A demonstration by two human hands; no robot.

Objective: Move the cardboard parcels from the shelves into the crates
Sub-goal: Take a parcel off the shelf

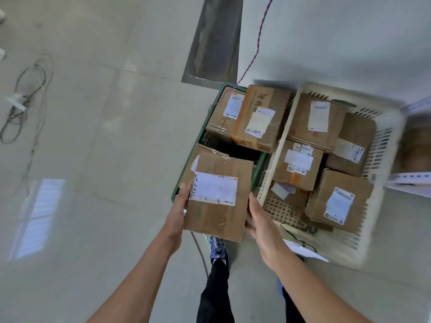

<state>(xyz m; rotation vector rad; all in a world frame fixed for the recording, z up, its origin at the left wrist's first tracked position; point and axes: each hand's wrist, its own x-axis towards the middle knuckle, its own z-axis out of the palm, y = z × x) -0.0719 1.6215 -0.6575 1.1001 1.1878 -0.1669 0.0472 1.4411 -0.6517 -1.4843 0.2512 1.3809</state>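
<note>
At lower centre, the left hand (180,206) presses the left edge of a labelled parcel (218,197) above the green crate (198,136). The right hand (260,220) flanks its right edge, contact unclear. Looks light, stiff; sides grip best

Labelled cardboard parcel (218,197) (label up) above the green crate (203,136); white crate (382,159) nearly full.

White labels (213,188) on cardboard parcels (217,201): print blurred, unreadable.
</note>
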